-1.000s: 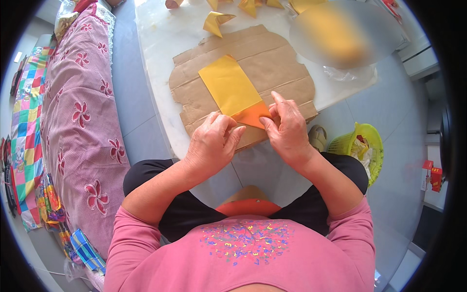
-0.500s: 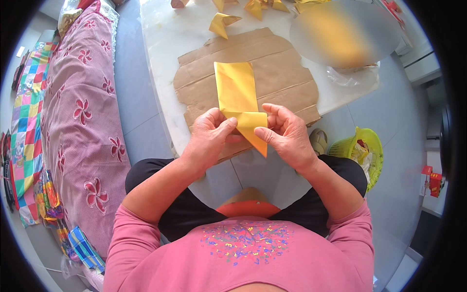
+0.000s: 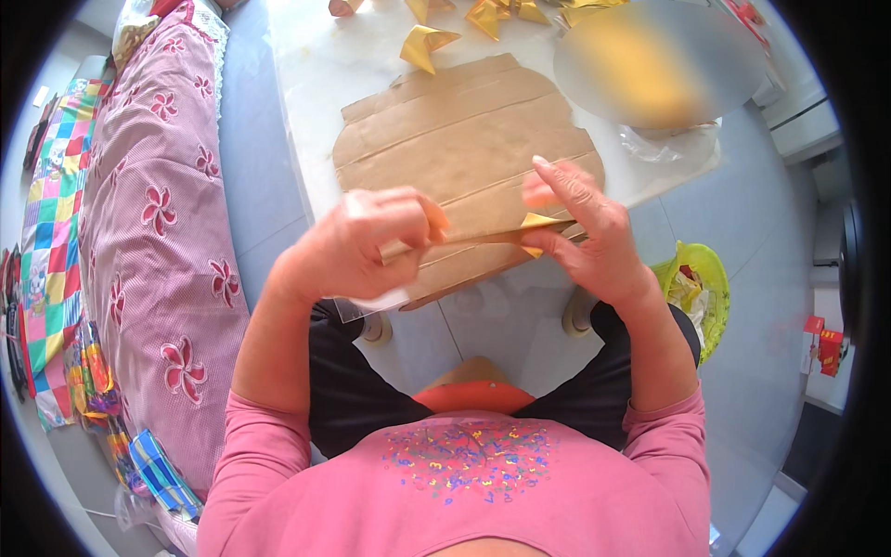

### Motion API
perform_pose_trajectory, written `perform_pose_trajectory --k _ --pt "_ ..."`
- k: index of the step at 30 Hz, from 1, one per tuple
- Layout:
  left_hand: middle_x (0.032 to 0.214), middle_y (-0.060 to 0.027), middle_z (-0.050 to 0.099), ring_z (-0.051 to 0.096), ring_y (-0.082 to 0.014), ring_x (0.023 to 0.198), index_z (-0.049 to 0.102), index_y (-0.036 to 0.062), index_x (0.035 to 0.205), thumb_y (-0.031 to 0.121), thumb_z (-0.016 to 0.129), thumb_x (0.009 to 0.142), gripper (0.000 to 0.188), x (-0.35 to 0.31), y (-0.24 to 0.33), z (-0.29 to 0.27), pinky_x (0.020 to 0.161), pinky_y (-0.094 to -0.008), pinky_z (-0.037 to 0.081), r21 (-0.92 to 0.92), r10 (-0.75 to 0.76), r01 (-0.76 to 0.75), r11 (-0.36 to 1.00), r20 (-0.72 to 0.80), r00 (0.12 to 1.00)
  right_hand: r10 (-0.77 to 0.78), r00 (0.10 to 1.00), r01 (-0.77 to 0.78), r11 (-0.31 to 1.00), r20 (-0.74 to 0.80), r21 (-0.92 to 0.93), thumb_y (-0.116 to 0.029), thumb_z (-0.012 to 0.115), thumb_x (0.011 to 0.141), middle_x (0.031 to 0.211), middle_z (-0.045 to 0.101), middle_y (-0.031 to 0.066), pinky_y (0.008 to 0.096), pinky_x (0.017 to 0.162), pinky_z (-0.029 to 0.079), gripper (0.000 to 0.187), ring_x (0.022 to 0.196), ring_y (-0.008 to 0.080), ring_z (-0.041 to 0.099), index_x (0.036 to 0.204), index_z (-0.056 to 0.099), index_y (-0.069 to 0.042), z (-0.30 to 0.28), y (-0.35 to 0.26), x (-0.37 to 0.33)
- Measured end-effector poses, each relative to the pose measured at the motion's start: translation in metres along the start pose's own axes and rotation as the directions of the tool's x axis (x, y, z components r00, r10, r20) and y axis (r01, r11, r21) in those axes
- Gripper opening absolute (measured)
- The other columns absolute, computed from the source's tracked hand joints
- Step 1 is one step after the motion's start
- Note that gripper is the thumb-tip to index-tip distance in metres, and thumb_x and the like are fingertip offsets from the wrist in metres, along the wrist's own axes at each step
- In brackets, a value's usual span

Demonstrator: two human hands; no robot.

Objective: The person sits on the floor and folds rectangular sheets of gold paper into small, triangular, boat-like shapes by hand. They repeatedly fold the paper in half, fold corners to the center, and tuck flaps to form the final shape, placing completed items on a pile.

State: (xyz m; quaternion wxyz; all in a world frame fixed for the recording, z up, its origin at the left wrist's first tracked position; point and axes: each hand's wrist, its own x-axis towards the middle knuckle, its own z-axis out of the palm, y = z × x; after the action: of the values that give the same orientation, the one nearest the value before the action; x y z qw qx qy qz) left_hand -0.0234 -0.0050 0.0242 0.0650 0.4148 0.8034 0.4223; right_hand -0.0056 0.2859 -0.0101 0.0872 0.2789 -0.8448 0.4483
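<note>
A folded gold paper is held nearly edge-on between my hands, above a piece of brown cardboard on the table. My left hand, smeared by motion, has its fingers curled in a pinch at the paper's left end. At the folded right end, my right hand has its thumb against the paper, the index finger raised and the other fingers blurred behind. Most of the paper's face is turned out of sight. Beyond the cardboard lies a folded gold paper piece.
Several more folded gold pieces lie along the white table's far edge. A blurred round area covers something yellow at the right. A yellow-green basket stands on the floor; a pink flowered cover stretches along the left.
The paper has turned from face-up, with a flap hanging down, to nearly edge-on. My left hand has moved left and the right hand right, so they are farther apart.
</note>
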Motion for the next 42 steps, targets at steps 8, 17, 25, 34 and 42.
perform_pose_trajectory --k 8,17,25,34,42 --pt "0.085 -0.0088 0.065 0.065 -0.0152 0.075 0.064 -0.0019 0.095 -0.003 0.061 0.088 0.008 0.011 -0.031 -0.016 0.066 -0.0254 0.052 0.202 -0.185 0.256 0.945 -0.313 0.932 0.37 0.928 -0.36 0.871 0.036 0.333 0.002 0.069 0.086 0.086 0.061 0.0022 0.0217 0.073 0.049 0.047 0.078 0.0071 0.057 0.13 0.055 0.002 0.036 0.001 -0.011" --pt "0.108 -0.0171 0.067 0.062 -0.0312 0.102 0.065 -0.0004 0.112 0.01 0.063 0.091 0.023 0.018 -0.052 0.011 0.09 -0.0369 0.05 0.474 -0.071 0.298 0.829 -0.44 0.895 0.652 0.757 -0.597 0.667 0.037 0.446 -0.004 0.069 0.087 0.091 0.065 0.0075 0.0269 0.073 0.052 0.045 0.081 0.0115 0.063 0.128 0.055 0.004 0.046 0.0 0.003" --pt "0.13 -0.0198 0.056 0.053 -0.0365 0.122 0.061 0.0006 0.116 0.004 0.065 0.082 0.034 0.02 -0.034 0.041 0.104 -0.045 0.042 0.634 0.118 0.073 0.77 -0.254 0.96 0.638 0.758 -0.546 0.735 -0.138 0.401 -0.004 0.068 0.087 0.104 0.063 0.0129 0.0294 0.077 0.053 0.043 0.086 0.0177 0.063 0.127 0.057 0.003 0.064 0.006 -0.01" --pt "0.128 -0.0176 0.058 0.052 -0.0363 0.124 0.061 -0.0013 0.116 0.0 0.06 0.079 0.037 0.015 -0.036 0.067 0.106 -0.0438 0.041 0.51 -0.027 0.068 0.857 -0.087 0.996 0.489 0.871 -0.479 0.83 0.04 0.286 0.0 0.063 0.085 0.128 0.054 0.0229 0.0332 0.087 0.052 0.04 0.106 0.0275 0.063 0.124 0.058 0.004 0.045 -0.014 -0.015" --pt "0.132 -0.014 0.057 0.05 -0.0349 0.122 0.058 0.001 0.126 0.003 0.061 0.078 0.048 0.026 -0.04 0.067 0.105 -0.0424 0.042 0.55 -0.065 0.093 0.83 -0.069 0.995 0.056 0.998 -0.044 0.965 0.042 -0.26 0.008 0.057 0.075 0.132 0.048 0.0317 0.0412 0.092 0.051 0.05 0.111 0.0406 0.057 0.125 0.056 0.005 0.042 0.005 -0.023"
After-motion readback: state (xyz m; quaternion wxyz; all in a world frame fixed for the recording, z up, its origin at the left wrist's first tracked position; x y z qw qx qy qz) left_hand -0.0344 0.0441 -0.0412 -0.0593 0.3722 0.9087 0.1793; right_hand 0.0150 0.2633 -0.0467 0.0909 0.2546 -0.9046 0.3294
